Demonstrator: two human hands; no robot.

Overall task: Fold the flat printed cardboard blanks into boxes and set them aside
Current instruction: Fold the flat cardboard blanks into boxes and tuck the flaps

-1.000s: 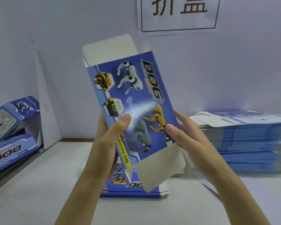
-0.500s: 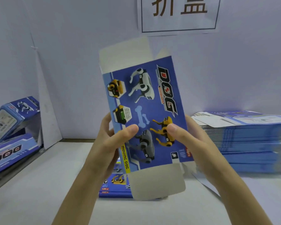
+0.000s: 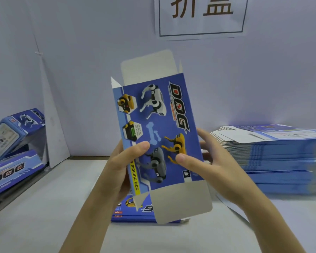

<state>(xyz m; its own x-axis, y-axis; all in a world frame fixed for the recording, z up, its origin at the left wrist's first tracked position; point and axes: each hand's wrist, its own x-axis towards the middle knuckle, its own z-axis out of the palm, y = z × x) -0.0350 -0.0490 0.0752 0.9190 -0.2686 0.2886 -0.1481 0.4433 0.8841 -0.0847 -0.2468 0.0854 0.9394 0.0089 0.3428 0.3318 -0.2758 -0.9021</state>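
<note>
Over the surface (image 3: 53, 207), between the stack of blanks (image 3: 281, 161) at right and the finished boxes (image 3: 13, 132) at left, we hold one blank (image 3: 159, 125) upright. The fingers of the left hand (image 3: 120, 172) and right hand (image 3: 213, 167) pinch its lower side edges. We squeeze inward evenly to square it, keeping the bottom flap (image 3: 182, 201) off the loose blanks (image 3: 131, 214) beneath.

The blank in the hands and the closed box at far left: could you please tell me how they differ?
The held blank has its top and bottom flaps open, showing plain grey card; the closed box has its visible end shut. The held blank stands upright in the air, gripped by the left hand and right hand; the closed box lies tilted at far left. Both carry the same blue robot-dog print.
</note>
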